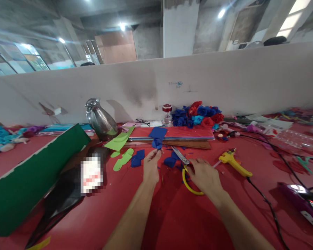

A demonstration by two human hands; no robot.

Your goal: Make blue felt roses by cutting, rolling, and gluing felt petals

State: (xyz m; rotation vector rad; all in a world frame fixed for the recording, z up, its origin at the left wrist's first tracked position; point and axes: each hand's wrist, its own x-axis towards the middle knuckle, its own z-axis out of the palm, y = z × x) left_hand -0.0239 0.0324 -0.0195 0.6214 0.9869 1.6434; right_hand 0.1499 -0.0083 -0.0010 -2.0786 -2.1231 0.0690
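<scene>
My left hand (151,166) is closed, with its thumb and fingertips pinching a small blue paper flower (157,143). Just behind the flower lies a blue paper square (158,132). The fingers of my right hand (205,175) are closed at the pivot of a pair of scissors (181,156). Their blades point away to the left and one yellow handle loop shows below my fingers. Blue paper pieces (169,161) lie between my hands, and more blue squares (137,158) are left of my left hand. Right of my right hand rests a yellow glue gun (234,163).
Green paper pieces (123,159), a metal jug (101,121) and a green board (33,180) stand or lie leftward. Finished red and blue flowers (198,115) sit at the back beside a lidded jar (167,116). Cords and a purple power strip (299,199) occupy the right.
</scene>
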